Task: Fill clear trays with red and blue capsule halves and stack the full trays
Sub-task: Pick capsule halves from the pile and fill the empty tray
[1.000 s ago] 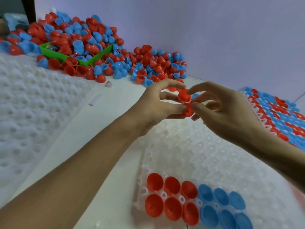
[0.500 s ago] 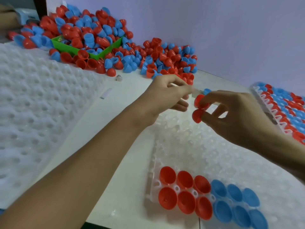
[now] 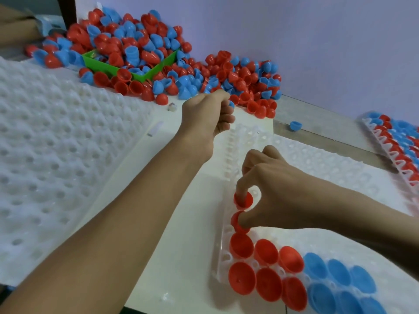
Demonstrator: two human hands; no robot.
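two red halves [image 3: 243, 200] under the right hand [image 3: 269, 189] – fingertips hide them partly.

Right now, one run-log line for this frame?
right hand: seating two red halves in clear tray | left hand: curled near pile, contents unclear

**Tray part filled**

The clear tray [image 3: 317, 168] lies flat, six red halves [image 3: 265, 277] and blue halves [image 3: 340, 282] seated open-side up at its near end. Loose halves [image 3: 158, 64] are heaped behind; a full tray [image 3: 394, 141] sits right.
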